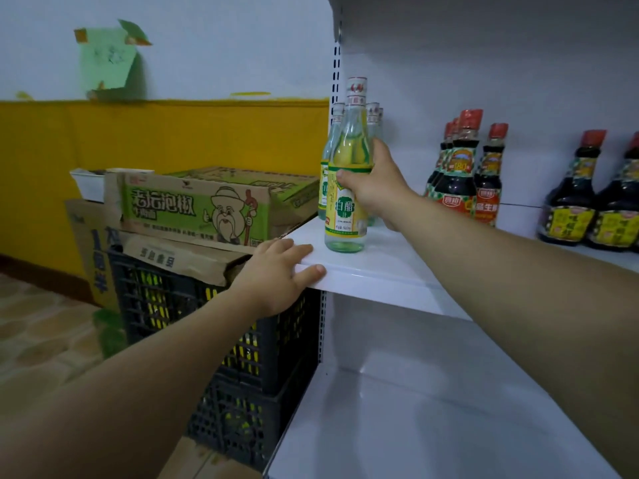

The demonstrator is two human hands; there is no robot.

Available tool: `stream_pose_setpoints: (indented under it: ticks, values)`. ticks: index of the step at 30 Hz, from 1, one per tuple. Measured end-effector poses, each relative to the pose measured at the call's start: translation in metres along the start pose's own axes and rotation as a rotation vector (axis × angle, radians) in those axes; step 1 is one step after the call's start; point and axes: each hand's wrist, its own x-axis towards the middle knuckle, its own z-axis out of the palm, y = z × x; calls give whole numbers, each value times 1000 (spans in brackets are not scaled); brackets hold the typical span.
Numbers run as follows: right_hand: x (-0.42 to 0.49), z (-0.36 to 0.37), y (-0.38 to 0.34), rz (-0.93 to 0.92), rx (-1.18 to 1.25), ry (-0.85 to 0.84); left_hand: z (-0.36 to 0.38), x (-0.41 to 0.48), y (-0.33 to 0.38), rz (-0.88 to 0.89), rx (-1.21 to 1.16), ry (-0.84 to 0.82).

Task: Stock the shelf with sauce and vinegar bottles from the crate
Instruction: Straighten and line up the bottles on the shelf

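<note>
White shelf [380, 271] boards run along the wall, with dark sauce bottles [460, 178] standing further right. Near the front left corner a vinegar bottle [345, 216] stands upright, its base seemingly down on the board, just in front of others like it. The right hand [375, 181] grips it where the shoulder meets the label. The left hand [276, 274] rests flat on the shelf corner, above the black crate [166, 299]. It is glass and full, so probably weighty, rigid, slick and breakable. The papered body should give a surer hold than the neck.
</note>
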Motion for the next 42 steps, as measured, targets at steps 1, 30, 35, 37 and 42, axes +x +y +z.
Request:
stream_pose_setpoints:
  ticks: [1,30,35,37,42]
  values:
    - [5,6,3,19,-13,-8,1,-1,-1,6,-4,13]
    - [80,73,62,-36,-501,180,12,-4,-7,47,22,77]
    - [80,74,67,-81,-481,214,14,-3,-8,43,41,87]
    - [81,74,68,-86,-478,216,15,-2,-8,39,48,85]
    - [79,77,66,-102,-505,258,16,-3,-10,42,41,91]
